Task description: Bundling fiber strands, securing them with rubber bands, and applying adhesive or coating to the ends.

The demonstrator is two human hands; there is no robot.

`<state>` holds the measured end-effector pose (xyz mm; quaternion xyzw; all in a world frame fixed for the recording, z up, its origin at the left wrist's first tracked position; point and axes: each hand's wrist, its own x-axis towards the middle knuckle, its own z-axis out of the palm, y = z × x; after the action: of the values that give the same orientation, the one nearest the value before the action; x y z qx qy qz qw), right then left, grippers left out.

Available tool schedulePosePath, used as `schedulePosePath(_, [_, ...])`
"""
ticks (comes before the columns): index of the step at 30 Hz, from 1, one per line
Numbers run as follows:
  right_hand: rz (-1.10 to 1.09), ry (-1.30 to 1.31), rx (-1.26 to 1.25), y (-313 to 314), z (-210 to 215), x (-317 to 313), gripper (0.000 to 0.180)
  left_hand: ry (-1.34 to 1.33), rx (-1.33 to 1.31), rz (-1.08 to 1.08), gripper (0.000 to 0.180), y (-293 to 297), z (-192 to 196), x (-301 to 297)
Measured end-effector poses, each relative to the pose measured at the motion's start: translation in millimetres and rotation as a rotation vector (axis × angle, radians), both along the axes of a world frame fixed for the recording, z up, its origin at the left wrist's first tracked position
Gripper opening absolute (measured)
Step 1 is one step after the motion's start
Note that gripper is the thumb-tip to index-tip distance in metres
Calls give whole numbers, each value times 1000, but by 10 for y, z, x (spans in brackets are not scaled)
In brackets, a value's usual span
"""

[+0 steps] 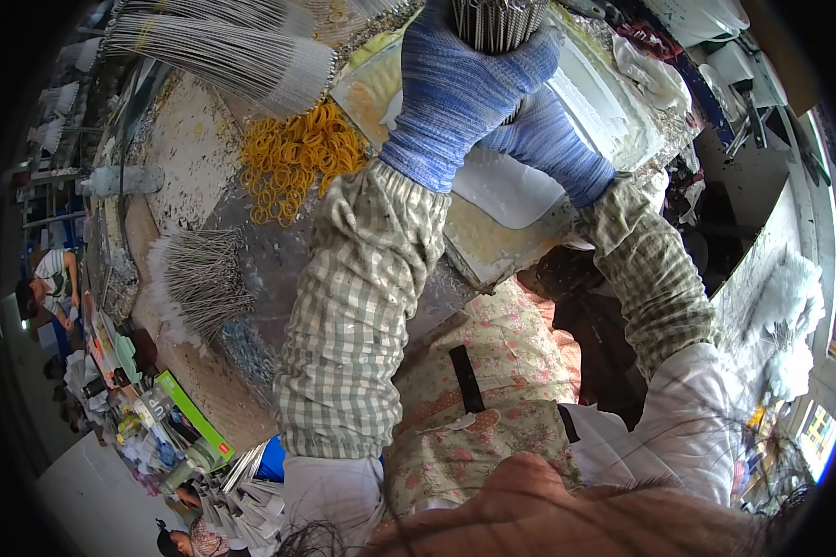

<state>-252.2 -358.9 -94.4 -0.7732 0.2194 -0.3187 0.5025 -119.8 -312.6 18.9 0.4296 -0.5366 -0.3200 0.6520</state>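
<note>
A thick bundle of thin twisted-wire stems (499,24) stands at the top middle, its ends pointing toward the upper edge. My left hand (474,79), in a blue knitted glove, is wrapped round it. Lower down and to the right, my right hand (550,139), gloved alike, also closes round the bundle; its fingers are partly hidden behind the left hand. Beneath both hands lies a flat board (492,249) with a white, smooth-looking sheet or coating (509,190) on it. The bundle's lower end is hidden.
Left of my left sleeve lies a heap of yellow rubber bands (297,158). Wire brushes with pale bristles (228,65) lie at the upper left, and another wire bundle (204,278) below. A white-smeared tray (599,102) is at the right. Other people (56,283) are at far left.
</note>
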Motion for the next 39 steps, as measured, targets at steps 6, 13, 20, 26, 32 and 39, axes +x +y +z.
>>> schedulePosePath(6, [-81,117,171,78,252,57,85,-54,-14,65,44,-8,-10,18])
schedulePosePath(13, [-77,99,218,83,387,57,92,-20,8,49,44,-40,-30,5])
schedulePosePath(20, [-126,-80,102,253,411,55,64,-67,71,108,45,62,114,-33])
schedulePosePath(26, [169,-145,406,785,683,308,87,-158,15,211,44,847,331,269])
schedulePosePath(32, [263,101,-54,1011,754,646,62,143,-25,538,31,2426,292,893])
schedulePosePath(39, [262,792,-801,1404,484,1615,10,110,29,917,26,3491,359,1183])
